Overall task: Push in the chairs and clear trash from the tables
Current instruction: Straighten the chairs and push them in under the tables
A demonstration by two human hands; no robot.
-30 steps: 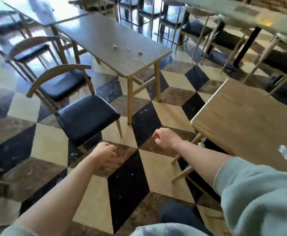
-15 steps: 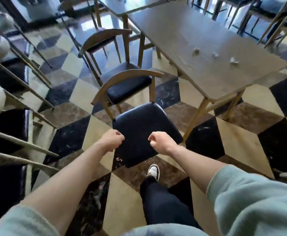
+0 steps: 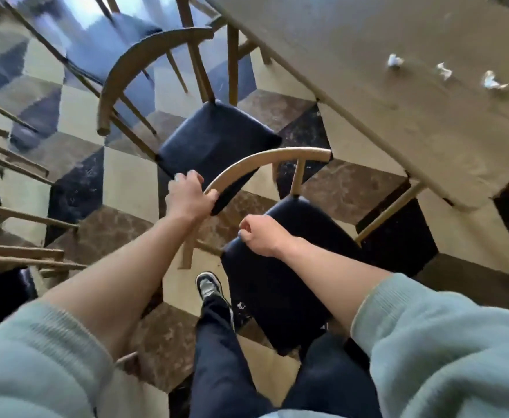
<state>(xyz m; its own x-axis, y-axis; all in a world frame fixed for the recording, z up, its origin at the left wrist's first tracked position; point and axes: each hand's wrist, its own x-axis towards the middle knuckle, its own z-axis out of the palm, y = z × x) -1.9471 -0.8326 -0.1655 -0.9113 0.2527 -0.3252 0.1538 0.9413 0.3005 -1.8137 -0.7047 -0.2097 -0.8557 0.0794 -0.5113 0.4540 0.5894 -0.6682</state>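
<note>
1. Fingers of the left hand curl round the near end of the nearest chair's curved backrest; thumb and fingers clamp on the wooden rail.
2. Right hand is closed in a loose fist above the left near corner of that chair's dark seat; whether it holds or touches the seat I cannot tell.
3. Both forearms are bare, with pale green sleeves pushed up toward the elbows.
4. Nearest chair stands clear of the bench, its backrest toward the far side, just beside the bench's near left leg.
5. Second chair sits farther off, to the left of the bench edge, dark seat visible, curved back pointing far-left.
6. Three crumpled paper scraps lie in a loose row on the bench top, at the right, well apart from both hands.
7. Dark trouser leg and one sneaker show on the checkered floor, just left of the near seat.
8. More chair legs and seats crowd the left edge, blurred.
</note>
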